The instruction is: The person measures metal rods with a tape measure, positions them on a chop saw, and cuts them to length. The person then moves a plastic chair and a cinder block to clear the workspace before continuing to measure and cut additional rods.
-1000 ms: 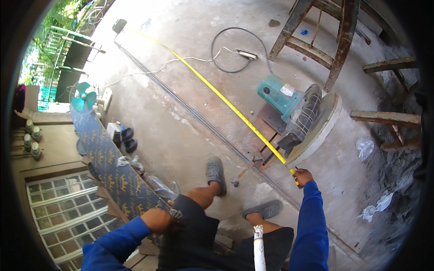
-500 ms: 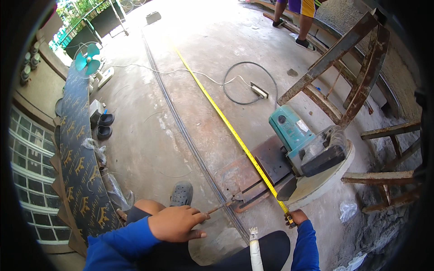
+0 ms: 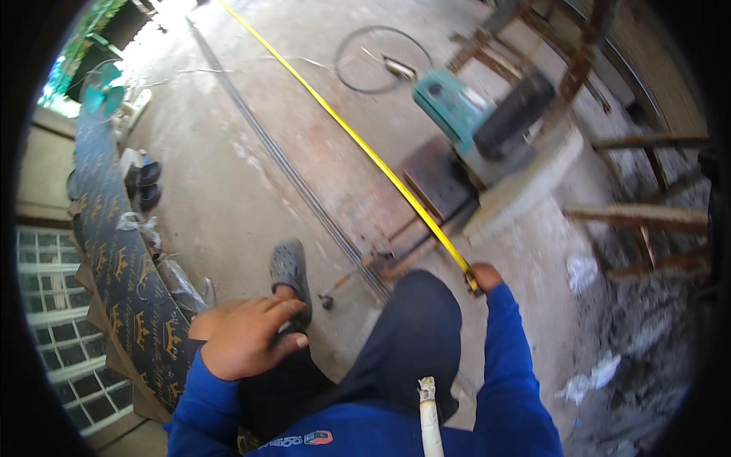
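My right hand (image 3: 485, 277) grips the case of a tape measure (image 3: 474, 286) beside my raised knee. Its yellow blade (image 3: 365, 148) stretches out straight across the floor to the far left, passing over the base of a teal cut-off saw (image 3: 452, 107). My left hand (image 3: 257, 335) lies on my other knee, fingers extended and holding nothing. Just ahead of it is the saw's vise crank (image 3: 327, 301), apart from the fingers. Long thin metal bars (image 3: 278, 156) lie side by side, left of the blade, with their near end by the vise.
A corded power outlet (image 3: 399, 68) lies beyond the saw. Rusty metal frames (image 3: 640, 215) stand at right. A patterned dark board (image 3: 114, 251), black shoes (image 3: 145, 183) and a teal fan (image 3: 103, 90) line the left side. A cigarette (image 3: 429, 415) with a charred tip juts up close below.
My left hand has moved from beside the vise crank back onto my knee. My right hand still holds the tape measure. The view has tilted, and the other person's legs are out of it.
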Demonstrator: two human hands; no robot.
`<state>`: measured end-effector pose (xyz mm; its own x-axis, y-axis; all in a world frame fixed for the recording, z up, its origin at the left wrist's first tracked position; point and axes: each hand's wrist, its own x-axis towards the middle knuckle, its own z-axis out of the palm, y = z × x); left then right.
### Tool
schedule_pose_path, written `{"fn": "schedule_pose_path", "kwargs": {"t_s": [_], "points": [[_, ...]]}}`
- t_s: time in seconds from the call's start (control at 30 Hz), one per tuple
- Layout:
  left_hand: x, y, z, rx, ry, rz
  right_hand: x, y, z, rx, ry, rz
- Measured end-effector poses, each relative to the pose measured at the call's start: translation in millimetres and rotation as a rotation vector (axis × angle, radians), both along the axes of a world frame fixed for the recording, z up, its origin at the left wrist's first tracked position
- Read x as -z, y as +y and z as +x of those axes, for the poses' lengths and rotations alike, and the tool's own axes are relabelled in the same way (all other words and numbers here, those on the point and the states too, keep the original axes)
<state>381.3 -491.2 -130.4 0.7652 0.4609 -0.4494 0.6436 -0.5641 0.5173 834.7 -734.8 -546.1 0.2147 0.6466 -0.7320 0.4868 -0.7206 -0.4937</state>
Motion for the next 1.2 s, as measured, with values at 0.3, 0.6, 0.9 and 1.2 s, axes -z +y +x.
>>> {"fn": "schedule_pose_path", "kwargs": {"t_s": [0.3, 0.6, 0.9, 1.2], "points": [[-2.8, -19.2, 5.3, -0.036, -0.041, 0.05, -39.5, 18.9, -19.5, 0.215, 0.126, -0.093], [2.4, -25.1, 4.6, 0.077, -0.036, 0.027, -51.2, 25.2, -25.5, 0.183, 0.07, -0.118], [3.1, -31.0, 2.5, 0.07, -0.02, -0.003, -53.2, 26.7, -30.7, 0.203, 0.033, -0.145], [-3.2, -34.2, 14.2, 0.107, -0.033, -0.027, -38.0, 24.6, -34.6, 0.373, 0.085, -0.164]]}}
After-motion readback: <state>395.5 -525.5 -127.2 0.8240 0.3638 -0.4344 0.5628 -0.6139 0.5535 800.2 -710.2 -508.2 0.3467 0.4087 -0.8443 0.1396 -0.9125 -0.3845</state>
